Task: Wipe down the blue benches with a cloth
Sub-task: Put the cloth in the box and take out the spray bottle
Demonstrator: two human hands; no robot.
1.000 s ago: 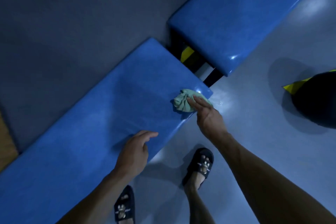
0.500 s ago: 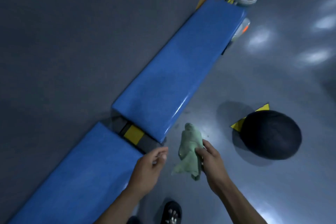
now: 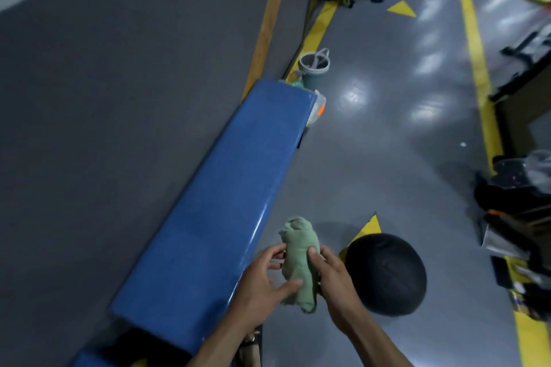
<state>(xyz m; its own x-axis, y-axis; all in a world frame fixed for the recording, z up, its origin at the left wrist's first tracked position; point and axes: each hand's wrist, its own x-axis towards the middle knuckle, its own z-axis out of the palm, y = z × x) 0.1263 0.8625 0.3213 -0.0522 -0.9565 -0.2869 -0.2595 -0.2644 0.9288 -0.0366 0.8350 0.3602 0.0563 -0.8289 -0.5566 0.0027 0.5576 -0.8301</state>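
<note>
Since the earlier frame the view is lifting along the blue surface [image 3: 226,202], and the left hand [image 3: 262,280] is now joining the right hand [image 3: 334,283] on the green cloth [image 3: 298,259]. Both hands are curling around the bunched cloth, gripping it between them beside the surface's near edge, above the grey floor [image 3: 372,158]. A black ball [image 3: 387,274] is resting just right; a grey bucket [image 3: 314,64] is standing beyond the far end.

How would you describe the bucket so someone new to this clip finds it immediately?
Follow the long blue bench away from the hands to its far end. Just beyond that end, on the shiny grey floor beside a yellow floor stripe, stands the grey bucket. It is the only round open-topped container there, with a handle over its rim.
</note>
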